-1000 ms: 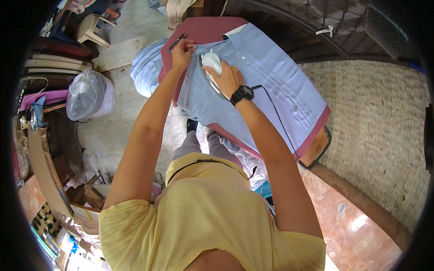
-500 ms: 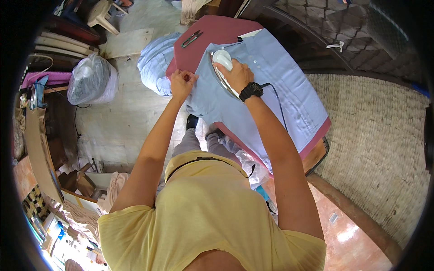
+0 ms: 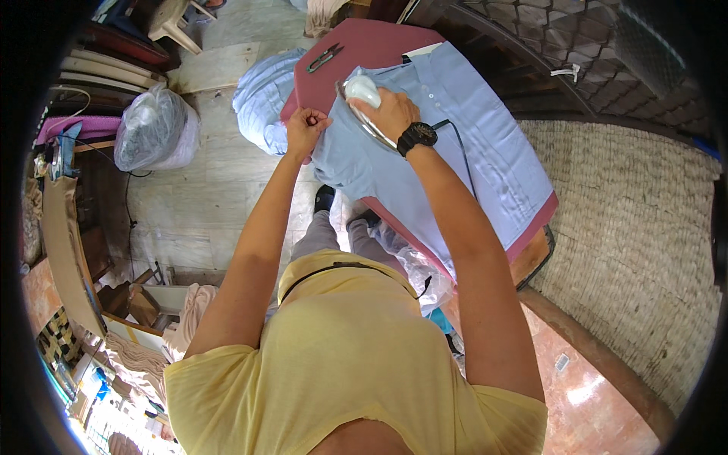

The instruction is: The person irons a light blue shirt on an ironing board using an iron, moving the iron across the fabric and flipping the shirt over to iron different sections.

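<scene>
A light blue shirt (image 3: 485, 152) lies spread over the maroon ironing board (image 3: 364, 47). My right hand (image 3: 390, 114) is wrapped round the handle of a white iron (image 3: 362, 91), whose soleplate rests on the cloth near the shirt's left part. A black watch is on that wrist. My left hand (image 3: 307, 130) is closed in a pinch at the shirt's left edge, beside the board's rim. The fingers seem to hold the shirt's edge. Thread snips (image 3: 324, 58) with dark blades lie on the bare far-left part of the board.
Crumpled blue cloth (image 3: 265, 98) hangs at the board's left side. A stuffed clear plastic bag (image 3: 155, 129) stands on the floor to the left, below a beige stool (image 3: 176, 24). The iron's cord (image 3: 462, 155) runs past my right wrist. A dark metal gate (image 3: 546, 45) borders the far right.
My right hand has slid the iron a little to the left across the shirt, toward its left edge. The left hand stays pinched at nearly the same spot.
</scene>
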`<state>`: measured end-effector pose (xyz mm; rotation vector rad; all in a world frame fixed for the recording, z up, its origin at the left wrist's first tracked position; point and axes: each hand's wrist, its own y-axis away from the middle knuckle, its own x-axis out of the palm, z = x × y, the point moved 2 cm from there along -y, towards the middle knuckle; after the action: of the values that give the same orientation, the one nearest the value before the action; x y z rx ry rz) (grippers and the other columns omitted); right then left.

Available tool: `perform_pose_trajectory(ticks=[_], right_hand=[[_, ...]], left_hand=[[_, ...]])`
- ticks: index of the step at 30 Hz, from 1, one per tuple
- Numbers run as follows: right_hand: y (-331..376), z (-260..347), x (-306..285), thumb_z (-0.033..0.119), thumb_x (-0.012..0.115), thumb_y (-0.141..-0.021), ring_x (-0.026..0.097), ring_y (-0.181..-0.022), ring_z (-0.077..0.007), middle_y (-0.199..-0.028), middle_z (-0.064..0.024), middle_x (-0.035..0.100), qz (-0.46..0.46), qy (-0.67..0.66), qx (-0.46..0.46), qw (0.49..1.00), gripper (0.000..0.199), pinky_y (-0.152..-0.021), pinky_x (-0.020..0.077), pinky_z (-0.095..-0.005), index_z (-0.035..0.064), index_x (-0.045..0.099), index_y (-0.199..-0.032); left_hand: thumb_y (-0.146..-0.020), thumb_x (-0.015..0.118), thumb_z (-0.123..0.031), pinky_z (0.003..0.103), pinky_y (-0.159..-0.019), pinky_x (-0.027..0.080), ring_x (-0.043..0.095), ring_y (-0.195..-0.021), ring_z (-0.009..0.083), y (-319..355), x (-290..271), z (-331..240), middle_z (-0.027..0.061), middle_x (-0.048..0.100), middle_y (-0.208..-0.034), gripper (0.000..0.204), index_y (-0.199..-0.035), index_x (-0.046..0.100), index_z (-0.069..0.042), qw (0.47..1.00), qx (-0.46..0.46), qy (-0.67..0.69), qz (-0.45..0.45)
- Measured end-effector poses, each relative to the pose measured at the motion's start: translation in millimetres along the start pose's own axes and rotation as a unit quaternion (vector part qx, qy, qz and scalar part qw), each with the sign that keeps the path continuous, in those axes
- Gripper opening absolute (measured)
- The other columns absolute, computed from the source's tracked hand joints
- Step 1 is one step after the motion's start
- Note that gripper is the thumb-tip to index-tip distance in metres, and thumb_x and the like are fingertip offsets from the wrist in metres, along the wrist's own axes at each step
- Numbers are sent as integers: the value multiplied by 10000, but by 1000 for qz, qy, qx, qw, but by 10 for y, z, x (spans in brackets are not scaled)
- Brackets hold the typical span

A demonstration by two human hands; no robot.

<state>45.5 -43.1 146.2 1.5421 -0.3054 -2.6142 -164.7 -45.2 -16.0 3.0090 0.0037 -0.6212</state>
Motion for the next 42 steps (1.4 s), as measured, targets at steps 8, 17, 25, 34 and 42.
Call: perform_pose_trajectory(ticks=[8,17,25,34,42], right_hand=[[-27,10,92,668,618,-793,654,-911,-438,-941,-259,688,4,-4,11,1000,668,-796,519,-507,45,688,-1024],[1257,-981,45,588,680,-802,664,-765,-422,-833,-217,695,-38,-26,73,996,585,-696,522,-506,25,679,-958],[472,-614,-7,615,644,-815,663,-790,-431,-836,-225,695,-127,-16,82,988,621,-692,523,-480,7,682,-935],[1095,-1048,-238,645,656,-782,668,-807,-423,-866,-204,705,-127,-9,112,986,602,-708,536,-494,82,714,-988],[2638,-2592,-561,753,598,-754,692,-828,-368,-826,-158,718,-52,89,271,957,740,-757,550,-482,71,696,-1026]], left_hand=[[-691,846,-150,270,-647,465,531,-677,120,-80,27,80,18,573,-772,211,-835,729,-49,999,-33,39,13],[-693,839,-145,267,-634,459,523,-662,117,14,-49,-76,20,565,-758,203,-815,714,-41,1000,-16,17,3],[-730,714,-20,370,-704,474,571,-766,249,-53,89,-264,85,567,-822,164,-884,659,-11,993,54,-106,-9],[-964,526,-221,465,-1115,290,373,-1362,325,269,788,-888,103,440,-1453,415,-1354,486,-86,918,330,-192,108],[-1008,439,-337,500,-1174,183,254,-1445,314,311,829,-791,75,340,-1542,487,-1449,409,-132,879,345,-302,129]])
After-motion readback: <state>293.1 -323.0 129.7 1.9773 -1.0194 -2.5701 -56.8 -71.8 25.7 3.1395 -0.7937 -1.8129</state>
